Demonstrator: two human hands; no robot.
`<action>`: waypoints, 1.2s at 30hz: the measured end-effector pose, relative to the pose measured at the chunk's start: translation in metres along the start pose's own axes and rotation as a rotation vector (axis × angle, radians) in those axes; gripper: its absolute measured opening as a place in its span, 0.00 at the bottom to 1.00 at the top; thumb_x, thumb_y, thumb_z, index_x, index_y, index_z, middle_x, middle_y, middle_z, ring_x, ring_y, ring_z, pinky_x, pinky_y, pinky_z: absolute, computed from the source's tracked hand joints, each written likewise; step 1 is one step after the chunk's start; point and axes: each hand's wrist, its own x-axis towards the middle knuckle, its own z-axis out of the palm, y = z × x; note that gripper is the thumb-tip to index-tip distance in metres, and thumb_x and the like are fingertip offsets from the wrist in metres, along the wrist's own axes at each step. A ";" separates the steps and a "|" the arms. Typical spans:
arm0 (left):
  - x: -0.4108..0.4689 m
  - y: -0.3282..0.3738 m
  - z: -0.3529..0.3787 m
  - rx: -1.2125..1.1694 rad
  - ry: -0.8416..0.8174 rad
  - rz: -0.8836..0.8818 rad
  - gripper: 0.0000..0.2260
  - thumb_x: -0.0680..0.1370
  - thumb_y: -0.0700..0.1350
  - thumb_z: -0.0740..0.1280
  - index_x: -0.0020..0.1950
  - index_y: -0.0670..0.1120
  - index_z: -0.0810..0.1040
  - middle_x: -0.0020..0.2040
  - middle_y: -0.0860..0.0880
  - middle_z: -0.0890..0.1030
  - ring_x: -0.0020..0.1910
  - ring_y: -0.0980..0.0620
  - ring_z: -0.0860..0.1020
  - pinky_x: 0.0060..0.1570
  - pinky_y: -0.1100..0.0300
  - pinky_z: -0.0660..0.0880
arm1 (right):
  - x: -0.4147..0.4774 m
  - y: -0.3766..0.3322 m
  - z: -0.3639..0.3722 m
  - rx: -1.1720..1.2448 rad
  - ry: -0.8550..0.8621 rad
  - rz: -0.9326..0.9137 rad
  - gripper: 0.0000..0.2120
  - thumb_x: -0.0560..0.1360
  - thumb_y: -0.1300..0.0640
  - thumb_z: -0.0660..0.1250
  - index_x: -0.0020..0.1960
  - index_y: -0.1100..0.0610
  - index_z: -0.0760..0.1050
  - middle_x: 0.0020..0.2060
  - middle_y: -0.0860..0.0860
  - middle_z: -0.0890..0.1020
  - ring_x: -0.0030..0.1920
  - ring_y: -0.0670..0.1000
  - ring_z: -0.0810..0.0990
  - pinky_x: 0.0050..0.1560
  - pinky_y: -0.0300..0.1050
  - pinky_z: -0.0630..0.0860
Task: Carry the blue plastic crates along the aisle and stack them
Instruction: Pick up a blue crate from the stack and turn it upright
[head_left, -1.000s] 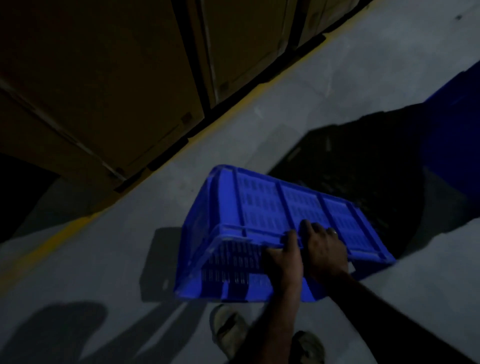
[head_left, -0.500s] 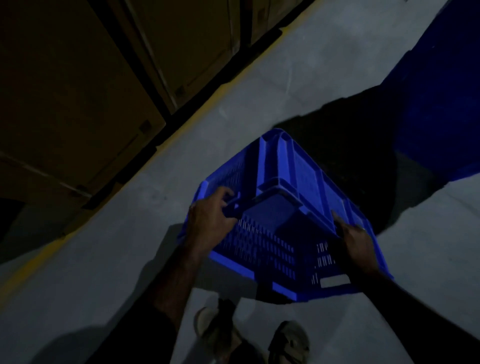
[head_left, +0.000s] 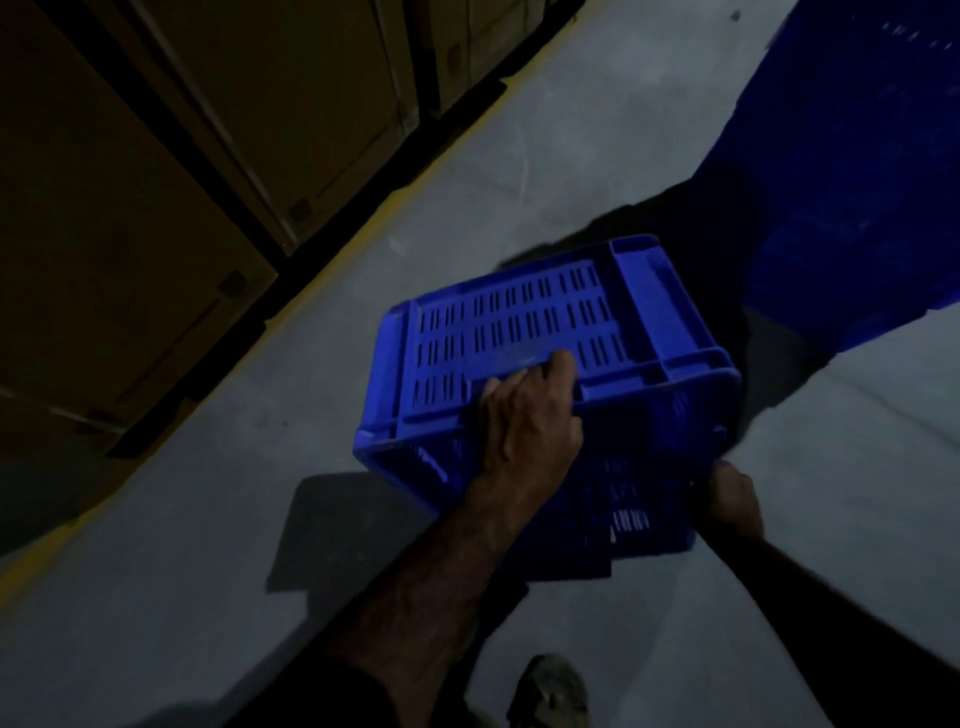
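Note:
A blue plastic crate (head_left: 524, 332) with slotted walls hangs tilted above the grey floor, its slotted face turned up toward me. My left hand (head_left: 530, 421) grips the near rim of that face, fingers curled over the edge. My right hand (head_left: 732, 499) holds the crate's lower right corner, partly hidden behind it. At the upper right stands a dark blue stack of crates (head_left: 852, 171), dim and blurred.
Large brown cartons (head_left: 130, 234) line the left side behind a yellow floor line (head_left: 332, 275). The grey concrete aisle floor (head_left: 156, 545) runs between them and the blue stack. My shoe (head_left: 550, 691) shows at the bottom. A dark shadow lies under the stack.
The crate has been turned over in my hands, so a slotted face points up. My left hand shifted to the near rim, my right hand to the lower right corner.

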 end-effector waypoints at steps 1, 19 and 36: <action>-0.001 0.006 0.007 0.023 0.009 0.016 0.13 0.62 0.37 0.70 0.46 0.42 0.76 0.33 0.45 0.79 0.33 0.42 0.78 0.38 0.48 0.76 | 0.007 0.002 0.000 -0.008 -0.047 0.098 0.16 0.78 0.60 0.60 0.64 0.65 0.72 0.58 0.67 0.77 0.59 0.65 0.75 0.57 0.53 0.72; -0.072 0.033 0.045 0.085 -0.459 0.365 0.24 0.54 0.52 0.82 0.46 0.49 0.80 0.36 0.52 0.81 0.34 0.51 0.81 0.34 0.61 0.77 | -0.073 0.040 -0.046 0.392 0.115 0.147 0.40 0.66 0.58 0.77 0.72 0.61 0.61 0.61 0.60 0.77 0.49 0.50 0.74 0.48 0.43 0.68; -0.056 0.022 0.042 0.206 -0.320 0.409 0.23 0.55 0.50 0.79 0.46 0.49 0.77 0.56 0.47 0.71 0.54 0.44 0.69 0.46 0.45 0.75 | -0.050 0.040 -0.032 0.533 0.137 0.164 0.12 0.66 0.43 0.60 0.33 0.52 0.71 0.31 0.49 0.77 0.33 0.49 0.73 0.32 0.41 0.68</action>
